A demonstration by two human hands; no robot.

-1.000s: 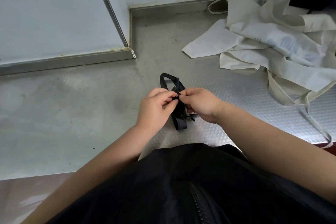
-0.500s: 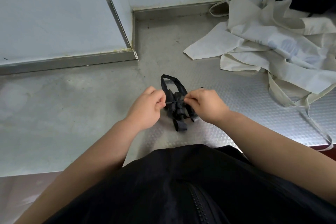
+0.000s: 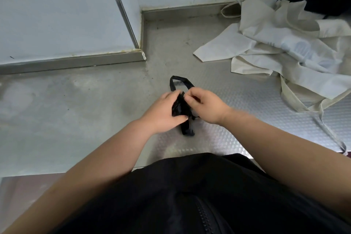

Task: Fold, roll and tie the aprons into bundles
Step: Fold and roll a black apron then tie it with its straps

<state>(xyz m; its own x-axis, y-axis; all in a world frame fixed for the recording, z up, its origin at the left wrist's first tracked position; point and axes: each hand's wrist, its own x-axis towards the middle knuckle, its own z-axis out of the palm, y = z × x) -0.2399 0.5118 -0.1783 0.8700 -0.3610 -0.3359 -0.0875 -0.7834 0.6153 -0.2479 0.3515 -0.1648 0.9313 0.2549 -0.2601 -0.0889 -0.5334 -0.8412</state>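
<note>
Hands were pulling apart a moment ago; now the left hand curls round the black bundle mid counter and the right hand pinches its top. Knot's probably tight; white aprons far right still loose.

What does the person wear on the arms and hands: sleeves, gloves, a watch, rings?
No sleeves are in view. The left hand and right hand have no gloves; no watch, bracelet or ring is visible. The upper garment is black, with a zip.

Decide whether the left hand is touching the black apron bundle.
Touching. The head view shows the left hand gripping the black apron bundle, thumb beneath it.
</note>
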